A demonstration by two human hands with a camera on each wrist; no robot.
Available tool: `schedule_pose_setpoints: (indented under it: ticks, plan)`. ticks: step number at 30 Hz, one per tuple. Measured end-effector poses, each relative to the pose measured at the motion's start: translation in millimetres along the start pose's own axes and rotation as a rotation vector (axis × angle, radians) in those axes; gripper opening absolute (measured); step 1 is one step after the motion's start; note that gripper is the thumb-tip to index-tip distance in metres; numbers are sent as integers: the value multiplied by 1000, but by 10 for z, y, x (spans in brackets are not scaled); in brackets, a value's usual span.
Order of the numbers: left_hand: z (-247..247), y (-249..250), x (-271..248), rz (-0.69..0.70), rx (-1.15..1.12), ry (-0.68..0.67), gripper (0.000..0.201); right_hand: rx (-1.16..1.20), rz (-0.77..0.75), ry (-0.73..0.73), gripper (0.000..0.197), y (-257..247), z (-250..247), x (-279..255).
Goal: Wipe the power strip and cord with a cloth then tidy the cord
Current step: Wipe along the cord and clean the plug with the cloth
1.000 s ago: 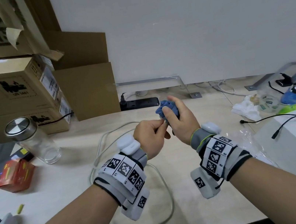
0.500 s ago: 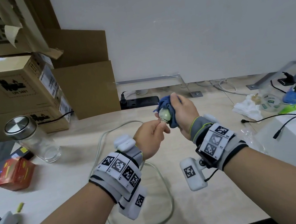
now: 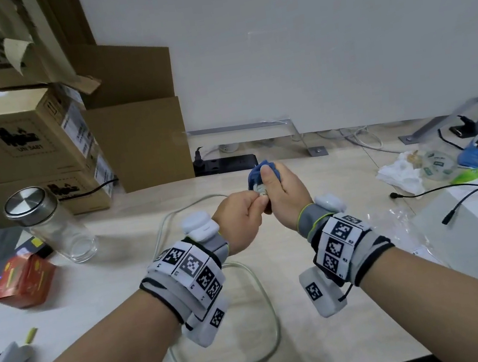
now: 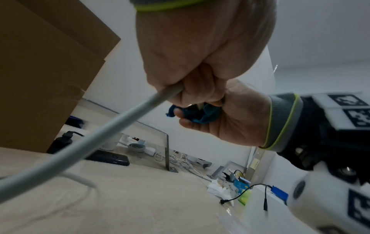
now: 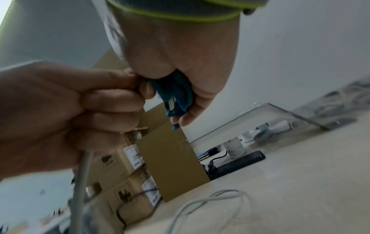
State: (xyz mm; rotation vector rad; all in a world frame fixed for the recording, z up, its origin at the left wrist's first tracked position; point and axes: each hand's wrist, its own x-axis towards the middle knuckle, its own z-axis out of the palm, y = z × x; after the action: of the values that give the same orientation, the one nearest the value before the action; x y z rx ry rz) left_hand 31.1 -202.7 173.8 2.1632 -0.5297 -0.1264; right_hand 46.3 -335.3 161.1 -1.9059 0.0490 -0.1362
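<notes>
Above the middle of the table my left hand [image 3: 248,210] grips the pale grey cord [image 3: 260,287] just behind its plug [image 3: 261,190]. My right hand [image 3: 272,181] holds a bunched blue cloth [image 3: 257,173] wrapped round that plug, thumb on top. In the left wrist view the cord [image 4: 120,120] runs out of my left fist [image 4: 200,66] down to the table, and the cloth [image 4: 202,114] sits in the right hand's fingers. In the right wrist view a metal prong [image 5: 171,102] peeks out of the cloth [image 5: 176,88]. The rest of the cord lies in loose loops on the table.
A black power strip [image 3: 225,164] with a black plug in it lies at the table's back edge. Stacked cardboard boxes [image 3: 22,146] and a glass jar [image 3: 51,229] stand at the left, with a red box [image 3: 25,280] near them. At the right are a white box [image 3: 475,237], thin black cables [image 3: 451,187] and crumpled tissue [image 3: 399,174].
My right hand has turned the cloth round the plug. Half a second ago the plug's pale face showed; now my thumb and the cloth cover most of it. The left hand keeps its grip.
</notes>
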Motion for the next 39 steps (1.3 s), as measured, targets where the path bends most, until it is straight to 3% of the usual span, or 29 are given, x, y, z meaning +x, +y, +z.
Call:
schedule_pose_setpoints:
  ticks: [3, 6, 8, 10, 13, 14, 17, 22, 28, 33, 35, 39]
  plan:
    - [0, 8, -13, 9, -25, -23, 31, 94, 113, 33, 50, -1, 19, 94]
    - [-21, -9, -5, -72, -137, -12, 31, 301, 295, 104, 46, -96, -39, 155]
    - [-51, -40, -3, -133, -192, -10, 33, 375, 324, 166, 44, -127, -99, 183]
    - [-96, -69, -4, -167, -235, -31, 37, 215, 159, 55, 49, -126, -149, 149]
    - [-202, -74, -31, -226, -425, -101, 40, -175, -156, -365, 50, -87, -240, -45]
    - [-238, -78, -47, -239, -469, -131, 40, -287, -256, -445, 46, -101, -295, -125]
    - [-278, -91, -75, -251, -487, -208, 41, -527, -471, -408, 29, -111, -465, -188]
    - [-253, -69, -36, -247, -428, -268, 42, -940, -512, -365, 58, -244, -408, -70]
    - [-270, -13, -1, -180, -403, -200, 43, -716, -516, -338, 53, -304, -401, -118]
    - [-224, -3, -14, -172, -414, -203, 41, -474, -411, -74, 45, -176, -336, -48]
    - [-178, 6, -6, -179, -445, -170, 39, -384, -304, 5, 48, -175, -326, 20]
    - [-155, -2, 3, -195, -482, -127, 32, 155, 116, 190, 50, -245, -333, 128]
